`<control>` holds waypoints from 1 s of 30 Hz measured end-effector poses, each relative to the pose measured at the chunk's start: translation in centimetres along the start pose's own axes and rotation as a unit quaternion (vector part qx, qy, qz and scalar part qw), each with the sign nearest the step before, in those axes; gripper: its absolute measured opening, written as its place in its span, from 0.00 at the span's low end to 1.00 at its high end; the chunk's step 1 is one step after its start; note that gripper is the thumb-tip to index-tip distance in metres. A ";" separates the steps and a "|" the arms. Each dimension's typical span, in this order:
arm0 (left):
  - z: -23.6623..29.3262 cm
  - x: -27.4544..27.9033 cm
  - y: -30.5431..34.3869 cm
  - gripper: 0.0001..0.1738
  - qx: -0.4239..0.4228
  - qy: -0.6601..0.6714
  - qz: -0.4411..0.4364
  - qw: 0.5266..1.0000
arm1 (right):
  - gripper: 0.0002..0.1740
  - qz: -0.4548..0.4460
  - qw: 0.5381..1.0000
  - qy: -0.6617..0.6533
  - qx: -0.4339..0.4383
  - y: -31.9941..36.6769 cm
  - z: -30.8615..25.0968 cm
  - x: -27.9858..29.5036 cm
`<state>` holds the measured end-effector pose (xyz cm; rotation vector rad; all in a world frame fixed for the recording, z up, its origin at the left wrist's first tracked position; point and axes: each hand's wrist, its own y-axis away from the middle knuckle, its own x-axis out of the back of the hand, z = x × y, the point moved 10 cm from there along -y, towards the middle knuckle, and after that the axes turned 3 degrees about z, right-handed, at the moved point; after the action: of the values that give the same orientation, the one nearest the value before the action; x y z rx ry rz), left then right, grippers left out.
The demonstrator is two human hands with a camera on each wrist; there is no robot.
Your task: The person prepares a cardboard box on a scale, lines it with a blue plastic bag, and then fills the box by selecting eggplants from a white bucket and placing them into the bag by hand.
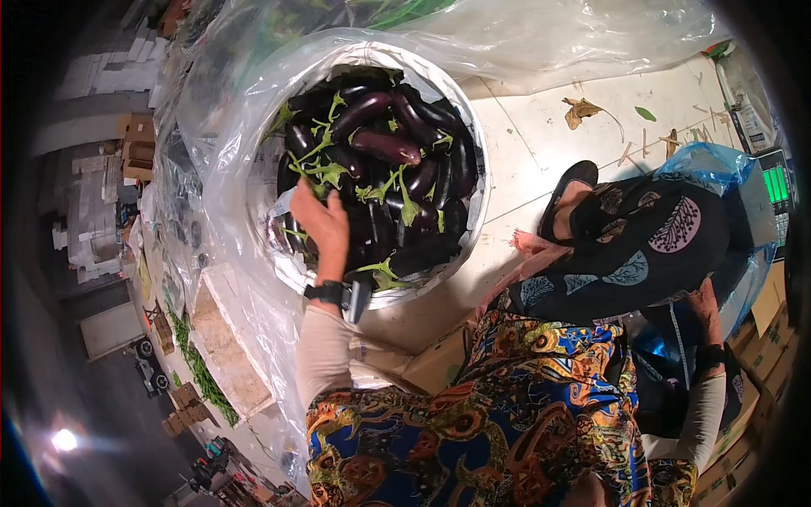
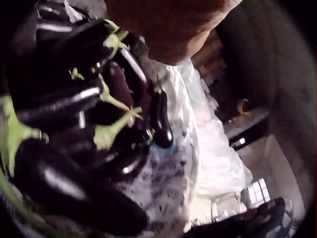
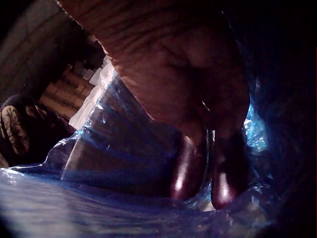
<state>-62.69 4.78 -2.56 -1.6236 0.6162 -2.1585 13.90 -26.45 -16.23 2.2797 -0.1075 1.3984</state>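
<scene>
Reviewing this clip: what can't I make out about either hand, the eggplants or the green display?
- Left hand's grip: fingertips lost among eggplants in the head view; left wrist view's top edge crops the hand.
- Right hand's fingers: deep shadow, right wrist view.
- Upper ends of two eggplants there: behind that hand.
- Basket's lower layers: under the top eggplants, head view.
- Display digits: too small, head view.

Head view: 11 o'clock, white basket (image 1: 477,182), dark purple eggplants (image 1: 384,146), green stems (image 1: 410,209). 2 o'clock, blue bag (image 1: 715,157). 3 o'clock, black cloth (image 1: 629,241), pale-blue/pink leaf print. 5 o'clock, blue-gold-orange swirled garment (image 1: 473,439).
</scene>
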 end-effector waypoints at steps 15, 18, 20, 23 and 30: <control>4.6 -9.4 2.9 0.14 0.330 0.496 -0.273 0.755 | 0.03 0.018 0.994 -0.109 0.010 0.0 -7.2 2.3; 3.9 -9.4 0.3 0.16 0.383 0.625 -0.282 0.619 | 0.02 -0.003 0.973 -0.233 -0.001 -1.2 -6.4 1.1; 4.0 -9.4 -0.3 0.17 0.377 0.619 -0.285 0.627 | 0.02 -0.013 0.978 -0.206 0.000 -1.0 -6.8 1.4; 2.4 -11.4 0.3 0.18 0.375 0.575 -0.317 0.655 | 0.03 -0.018 0.988 -0.151 -0.013 -0.7 -6.7 1.5; 4.2 -10.5 5.5 0.38 0.260 0.307 -0.403 0.822 | 0.06 0.003 0.990 -0.137 -0.019 0.1 -7.2 2.2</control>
<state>-55.66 5.32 -13.00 -0.9200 -0.6424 -3.0932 8.94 -23.14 -11.60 2.4282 -0.2274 1.0688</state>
